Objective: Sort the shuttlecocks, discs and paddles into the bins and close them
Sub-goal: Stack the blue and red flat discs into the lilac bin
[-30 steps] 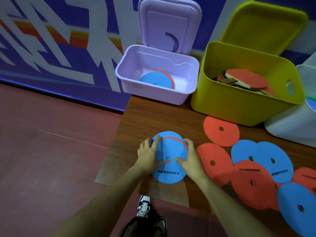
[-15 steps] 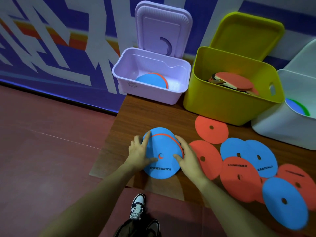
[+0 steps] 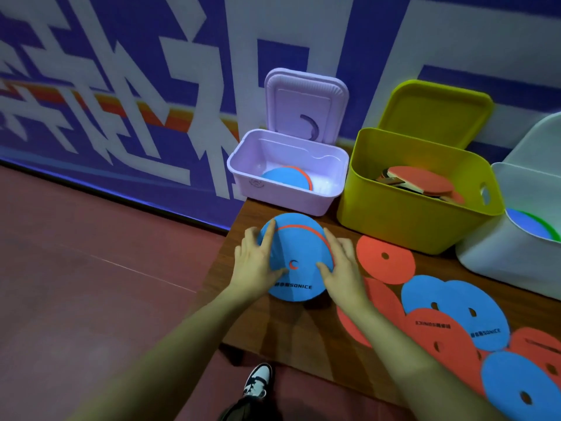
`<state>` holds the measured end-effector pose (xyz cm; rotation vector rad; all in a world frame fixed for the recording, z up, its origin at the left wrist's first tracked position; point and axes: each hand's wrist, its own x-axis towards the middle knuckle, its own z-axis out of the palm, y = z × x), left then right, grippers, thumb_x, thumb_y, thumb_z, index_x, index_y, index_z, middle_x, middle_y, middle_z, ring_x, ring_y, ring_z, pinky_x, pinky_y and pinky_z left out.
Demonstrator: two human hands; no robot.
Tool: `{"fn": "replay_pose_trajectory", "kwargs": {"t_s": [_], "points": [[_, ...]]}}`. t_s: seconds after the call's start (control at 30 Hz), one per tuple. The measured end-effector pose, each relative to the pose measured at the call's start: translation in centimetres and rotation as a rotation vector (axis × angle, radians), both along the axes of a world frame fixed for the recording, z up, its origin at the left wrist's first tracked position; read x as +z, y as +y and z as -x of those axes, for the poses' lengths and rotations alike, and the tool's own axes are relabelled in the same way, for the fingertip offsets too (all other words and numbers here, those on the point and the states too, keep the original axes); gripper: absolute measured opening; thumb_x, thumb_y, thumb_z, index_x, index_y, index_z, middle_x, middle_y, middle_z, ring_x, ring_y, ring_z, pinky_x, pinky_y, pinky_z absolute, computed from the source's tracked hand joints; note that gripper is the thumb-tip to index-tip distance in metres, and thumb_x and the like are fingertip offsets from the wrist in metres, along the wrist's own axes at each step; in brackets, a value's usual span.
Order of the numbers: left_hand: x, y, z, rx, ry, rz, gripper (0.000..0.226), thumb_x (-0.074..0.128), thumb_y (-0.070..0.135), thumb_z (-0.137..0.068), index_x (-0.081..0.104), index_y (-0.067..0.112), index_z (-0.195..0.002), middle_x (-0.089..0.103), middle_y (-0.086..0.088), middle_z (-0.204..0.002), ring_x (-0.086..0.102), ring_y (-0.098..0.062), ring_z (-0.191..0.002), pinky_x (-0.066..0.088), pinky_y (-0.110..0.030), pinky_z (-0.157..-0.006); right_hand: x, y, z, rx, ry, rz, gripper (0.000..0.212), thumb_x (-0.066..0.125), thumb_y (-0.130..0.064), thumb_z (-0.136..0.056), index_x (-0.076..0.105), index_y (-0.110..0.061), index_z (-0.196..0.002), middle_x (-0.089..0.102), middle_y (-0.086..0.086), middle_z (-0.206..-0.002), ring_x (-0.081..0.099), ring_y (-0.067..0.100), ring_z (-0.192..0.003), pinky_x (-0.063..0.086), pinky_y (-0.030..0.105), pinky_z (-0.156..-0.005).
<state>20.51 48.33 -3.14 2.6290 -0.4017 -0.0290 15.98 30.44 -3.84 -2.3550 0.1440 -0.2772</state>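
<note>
A small stack of flat discs (image 3: 299, 247), blue on top with a red edge showing, is lifted off the wooden table (image 3: 243, 326) near its left end. My left hand (image 3: 256, 262) grips the stack's left side and my right hand (image 3: 341, 268) grips its right side, thumbs on top. Behind the stack stands the open lilac bin (image 3: 303, 202) with blue and red discs (image 3: 285, 177) inside. The open yellow-green bin (image 3: 409, 220) holds red paddles (image 3: 422, 180). Several loose red and blue discs (image 3: 455, 323) lie overlapping on the table to the right.
A white bin (image 3: 510, 262) at the far right holds a blue and green thing. Both lids lean back against the blue and white wall. The table's left edge drops to a red floor, where my shoe (image 3: 258, 381) shows.
Both hands have raised the disc stack off the table and carried it forward toward the lilac bin. The view has shifted left and back.
</note>
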Motion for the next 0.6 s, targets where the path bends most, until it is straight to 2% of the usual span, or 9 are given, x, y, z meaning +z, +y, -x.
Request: {"fn": "replay_pose_trajectory", "kwargs": {"t_s": [0.17, 0.27, 0.47, 0.6], "points": [[2.2, -0.1, -5.1, 0.009, -0.078, -0.002, 0.105, 0.073, 0.045, -0.073, 0.005, 0.024, -0.15, 0.026, -0.011, -0.133, 0.037, -0.031, -0.119, 0.033, -0.038, -0.095, 2.7, -0.2, -5.0, 0.022, -0.087, 0.042, 0.072, 0.065, -0.004, -0.08, 0.034, -0.02, -0.143, 0.043, 0.007, -0.118, 0.054, 0.028, -0.104, 0.049, 0.042, -0.084], [3.7, -0.4, -9.1, -0.006, -0.127, -0.021, 0.104, 0.072, 0.046, -0.074, 0.004, 0.023, -0.15, 0.025, -0.012, -0.134, 0.039, -0.031, -0.115, 0.034, -0.036, -0.092, 4.0, -0.7, -9.1, 0.025, -0.115, 0.064, 0.072, 0.067, -0.003, -0.078, 0.036, -0.016, -0.142, 0.043, 0.009, -0.117, 0.053, 0.03, -0.106, 0.048, 0.045, -0.089], [5.9, -1.4, -18.9, -0.055, -0.174, -0.027, 0.104, 0.073, 0.043, -0.074, 0.005, 0.019, -0.15, 0.016, -0.014, -0.148, 0.032, -0.034, -0.128, 0.034, -0.041, -0.098, 6.8, -1.2, -18.2, -0.052, -0.122, 0.155, 0.068, 0.066, -0.006, -0.08, 0.038, -0.014, -0.141, 0.042, 0.01, -0.129, 0.054, 0.034, -0.104, 0.048, 0.044, -0.089], [5.9, -2.2, -25.0, -0.095, -0.169, -0.051, 0.105, 0.073, 0.042, -0.074, 0.003, 0.019, -0.15, 0.014, -0.013, -0.15, 0.029, -0.032, -0.13, 0.032, -0.04, -0.101, 7.2, -1.4, -23.0, -0.098, -0.088, 0.178, 0.066, 0.062, -0.01, -0.083, 0.035, -0.018, -0.142, 0.039, 0.005, -0.134, 0.05, 0.03, -0.11, 0.047, 0.044, -0.089]]}}
